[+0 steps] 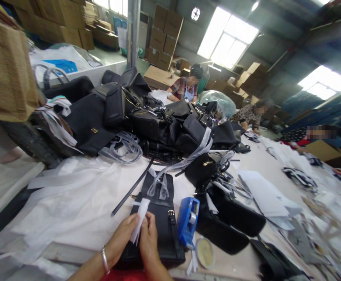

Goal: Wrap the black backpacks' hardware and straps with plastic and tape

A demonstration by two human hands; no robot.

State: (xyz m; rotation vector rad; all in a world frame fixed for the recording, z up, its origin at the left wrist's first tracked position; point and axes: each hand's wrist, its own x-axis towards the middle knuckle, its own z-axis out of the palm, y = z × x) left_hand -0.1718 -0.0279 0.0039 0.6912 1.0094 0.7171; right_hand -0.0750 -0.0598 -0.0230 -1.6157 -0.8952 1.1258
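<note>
A black leather backpack point(161, 222) with a buckled strap lies flat on the table in front of me. Over it, my left hand point(126, 230) and my right hand point(149, 234) pinch a narrow strip of white paper point(142, 208) from both sides. The strip looks folded lengthwise, and its lower end hangs between my hands. Clear plastic wrap point(160, 185) covers the handle at the bag's top. Right of the bag stands a blue tape dispenser point(185, 222), with a small round dish point(205, 253) below it.
Black bags point(155, 123) are heaped across the back of the table. White wrapping sheets point(79, 207) spread on the left; black bag pieces point(231, 218) and white paper sheets point(261, 191) lie right. Several people sit farther along. A brown bag point(8, 70) hangs at upper left.
</note>
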